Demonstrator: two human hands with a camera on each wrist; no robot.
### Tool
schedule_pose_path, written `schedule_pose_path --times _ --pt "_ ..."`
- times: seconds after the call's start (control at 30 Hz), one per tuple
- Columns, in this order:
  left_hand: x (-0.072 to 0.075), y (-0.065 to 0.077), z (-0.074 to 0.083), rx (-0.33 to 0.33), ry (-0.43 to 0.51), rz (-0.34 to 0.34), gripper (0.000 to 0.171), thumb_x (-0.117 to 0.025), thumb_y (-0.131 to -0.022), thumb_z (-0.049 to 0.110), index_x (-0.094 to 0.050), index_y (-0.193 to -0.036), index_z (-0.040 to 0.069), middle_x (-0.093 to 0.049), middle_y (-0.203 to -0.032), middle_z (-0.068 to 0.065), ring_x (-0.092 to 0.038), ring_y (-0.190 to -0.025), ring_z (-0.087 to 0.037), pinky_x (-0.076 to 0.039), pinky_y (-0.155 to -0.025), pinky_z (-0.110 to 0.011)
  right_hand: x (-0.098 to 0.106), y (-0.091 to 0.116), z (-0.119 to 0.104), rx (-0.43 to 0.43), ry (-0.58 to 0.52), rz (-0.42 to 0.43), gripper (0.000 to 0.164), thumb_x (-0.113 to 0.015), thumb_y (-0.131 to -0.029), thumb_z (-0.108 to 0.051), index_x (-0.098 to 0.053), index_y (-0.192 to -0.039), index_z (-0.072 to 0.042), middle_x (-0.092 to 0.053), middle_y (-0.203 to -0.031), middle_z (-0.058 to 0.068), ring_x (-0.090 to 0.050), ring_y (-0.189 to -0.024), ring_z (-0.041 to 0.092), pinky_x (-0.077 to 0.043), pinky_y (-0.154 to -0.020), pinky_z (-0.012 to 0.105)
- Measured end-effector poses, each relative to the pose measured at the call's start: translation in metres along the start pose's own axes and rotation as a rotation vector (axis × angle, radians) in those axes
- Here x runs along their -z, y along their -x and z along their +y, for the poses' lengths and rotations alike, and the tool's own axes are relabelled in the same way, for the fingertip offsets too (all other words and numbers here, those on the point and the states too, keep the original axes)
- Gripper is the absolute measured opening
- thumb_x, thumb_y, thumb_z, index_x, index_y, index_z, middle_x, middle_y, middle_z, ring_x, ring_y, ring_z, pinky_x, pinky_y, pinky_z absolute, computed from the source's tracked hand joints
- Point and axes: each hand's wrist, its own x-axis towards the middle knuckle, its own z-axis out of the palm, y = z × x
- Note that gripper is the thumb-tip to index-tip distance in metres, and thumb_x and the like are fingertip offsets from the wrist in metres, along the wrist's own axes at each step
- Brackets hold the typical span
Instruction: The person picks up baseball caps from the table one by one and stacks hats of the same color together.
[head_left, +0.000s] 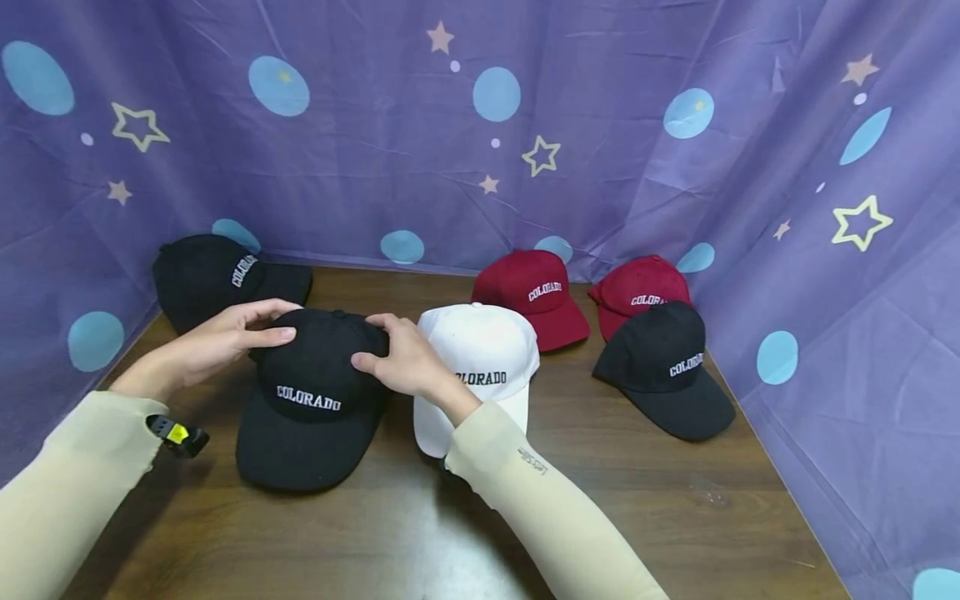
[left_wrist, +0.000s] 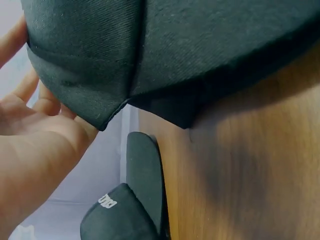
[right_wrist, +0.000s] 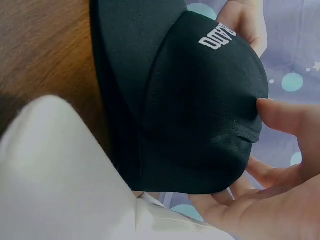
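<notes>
Both hands hold a black baseball cap with white COLORADO lettering, its brim toward me. My left hand grips the crown's left side, thumb in front and fingers behind. On the opposite side, my right hand pinches the crown, its thumb pressing the cloth in the right wrist view, where the cap fills the middle. From the left wrist, the cap's lower edge shows over the wooden table. Close beside the right hand is a white cap, partly covered by the right forearm.
Another black cap lies at the back left, brim to the right. Toward the right are a red cap, a second red cap, and a black cap overlapping it. A purple curtain borders the wooden table.
</notes>
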Motion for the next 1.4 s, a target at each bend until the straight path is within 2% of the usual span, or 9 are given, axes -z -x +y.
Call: schedule_pose_path --times 0.07,0.17,0.3,0.37,0.43,0.6,0.77,0.83,1.4 --pt "-0.001 -0.001 -0.001 0.019 -0.033 0.025 0.045 -0.059 -0.111 0.027 -0.050 -0.153 0.013 -0.063 -0.137 -0.001 -0.059 -0.121 -0.011 -0.052 -0.094 -0.024 -0.001 -0.001 0.000 -0.008 0.029 0.004 0.064 -0.072 -0.101 -0.028 -0.048 -0.158 -0.012 -0.056 -0.146 0.014 -0.052 -0.134 0.025 -0.044 -0.115 0.034" --pt "-0.001 -0.001 -0.003 0.028 -0.160 0.058 0.050 -0.059 -0.111 0.034 -0.049 -0.157 0.017 -0.057 -0.147 -0.004 -0.056 -0.126 -0.015 -0.050 -0.096 -0.025 -0.004 -0.003 0.001 -0.017 0.074 0.007 0.066 -0.073 -0.101 -0.029 -0.047 -0.159 -0.012 -0.054 -0.146 0.014 -0.051 -0.134 0.024 -0.043 -0.115 0.033" --pt "-0.002 0.001 -0.003 0.018 -0.308 0.052 0.059 -0.055 -0.112 0.040 -0.039 -0.164 0.015 -0.040 -0.161 -0.018 -0.042 -0.142 -0.038 -0.044 -0.109 -0.054 -0.008 -0.004 0.001 -0.026 0.117 0.006 0.067 -0.073 -0.101 -0.029 -0.046 -0.160 -0.012 -0.053 -0.148 0.014 -0.050 -0.136 0.023 -0.042 -0.116 0.032" --pt "-0.001 0.003 -0.003 0.026 -0.334 0.043 0.063 -0.053 -0.112 0.041 -0.036 -0.165 0.012 -0.036 -0.161 -0.023 -0.036 -0.145 -0.046 -0.038 -0.109 -0.067 -0.009 -0.004 0.000 -0.029 0.125 -0.002 0.069 -0.072 -0.101 -0.029 -0.044 -0.162 -0.013 -0.051 -0.151 0.013 -0.050 -0.138 0.023 -0.041 -0.117 0.033" --pt "-0.001 0.003 -0.005 0.041 -0.347 0.043 0.064 -0.052 -0.112 0.042 -0.036 -0.165 0.011 -0.036 -0.157 -0.024 -0.034 -0.146 -0.049 -0.035 -0.109 -0.071 -0.010 -0.003 -0.001 -0.033 0.124 -0.016 0.070 -0.072 -0.102 -0.029 -0.041 -0.163 -0.014 -0.049 -0.154 0.013 -0.049 -0.141 0.024 -0.040 -0.119 0.034" --pt "0.000 0.005 -0.012 0.059 -0.355 0.059 0.061 -0.051 -0.113 0.042 -0.040 -0.161 0.006 -0.039 -0.150 -0.022 -0.038 -0.138 -0.043 -0.039 -0.107 -0.063 -0.014 -0.002 0.000 -0.042 0.123 -0.065 0.075 -0.069 -0.103 -0.033 -0.035 -0.167 -0.014 -0.036 -0.166 0.014 -0.042 -0.150 0.028 -0.037 -0.122 0.039" --pt "0.000 0.005 -0.017 0.035 -0.378 0.122 0.055 -0.053 -0.113 0.035 -0.045 -0.156 0.000 -0.044 -0.142 -0.021 -0.041 -0.126 -0.032 -0.041 -0.095 -0.032 -0.016 -0.001 -0.001 -0.055 0.128 -0.107 0.078 -0.068 -0.102 -0.037 -0.032 -0.168 -0.016 -0.021 -0.174 0.013 -0.030 -0.158 0.030 -0.033 -0.125 0.043" --pt "0.001 0.006 -0.018 0.037 -0.388 0.147 0.055 -0.052 -0.113 0.035 -0.046 -0.155 0.000 -0.044 -0.138 -0.020 -0.041 -0.122 -0.029 -0.040 -0.089 -0.027 -0.017 0.000 -0.002 -0.057 0.129 -0.126 0.078 -0.068 -0.102 -0.037 -0.031 -0.168 -0.016 -0.018 -0.175 0.013 -0.027 -0.159 0.030 -0.032 -0.126 0.043" --pt "0.004 0.009 -0.027 0.038 -0.366 0.215 0.057 -0.051 -0.113 0.037 -0.045 -0.156 0.001 -0.039 -0.140 -0.022 -0.036 -0.118 -0.026 -0.035 -0.087 -0.027 -0.019 -0.004 0.008 -0.008 0.123 -0.228 0.084 -0.066 -0.103 -0.035 -0.021 -0.170 -0.013 -0.007 -0.179 0.010 -0.014 -0.164 0.020 -0.026 -0.128 0.037"
